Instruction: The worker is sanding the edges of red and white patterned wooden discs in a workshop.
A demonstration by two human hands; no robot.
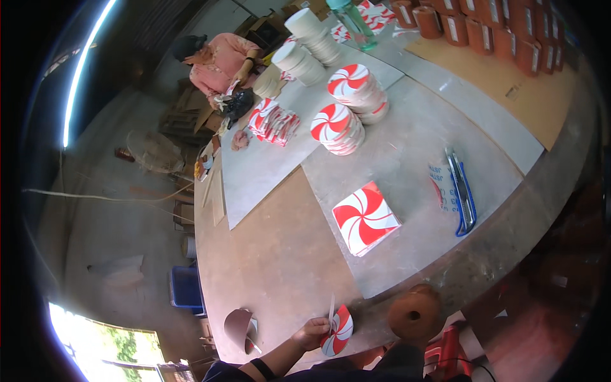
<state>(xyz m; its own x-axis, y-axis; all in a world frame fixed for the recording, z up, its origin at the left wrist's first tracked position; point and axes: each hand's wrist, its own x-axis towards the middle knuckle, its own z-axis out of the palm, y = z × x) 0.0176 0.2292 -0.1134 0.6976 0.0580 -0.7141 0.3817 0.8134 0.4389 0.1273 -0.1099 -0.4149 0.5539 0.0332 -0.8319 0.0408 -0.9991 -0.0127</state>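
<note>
My left hand is closed near the table's front edge, its fingers pinching a round disc with a red and white swirl print. A thin pale strip sticks up beside the disc at my fingertips; I cannot tell what it is. I cannot see my right hand. Farther up the table lies a small pile of square swirl-printed sheets. To the left of my hand, a curved brown and white piece rests at the table edge.
A blue utility knife lies at right, and a brown roll sits at the near edge. Farther off stand stacks of swirl discs, plain white discs, brown wrapped blocks and a bottle. Another person works at the far left.
</note>
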